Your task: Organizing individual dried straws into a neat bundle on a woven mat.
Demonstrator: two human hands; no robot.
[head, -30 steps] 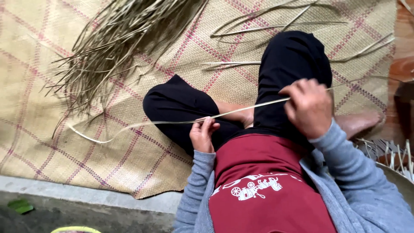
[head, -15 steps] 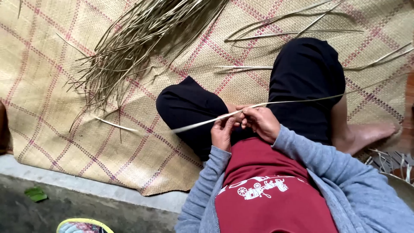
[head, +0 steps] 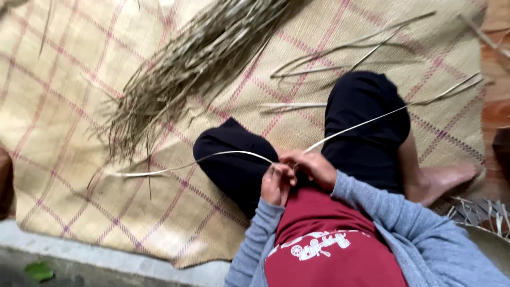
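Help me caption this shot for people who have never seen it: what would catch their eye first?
First, the two hands meeting over the lap: the left hand and right hand pinch one long pale strip that arcs out to both sides. Next, the big loose bundle of dried strips fanned across the upper middle of the checked woven mat. A bare foot rests at the mat's right edge.

We are seeing a tan mat (head: 69,106) crossed by pink checks, pale straw strips (head: 196,58) (dry beige), black trousers (head: 366,117).
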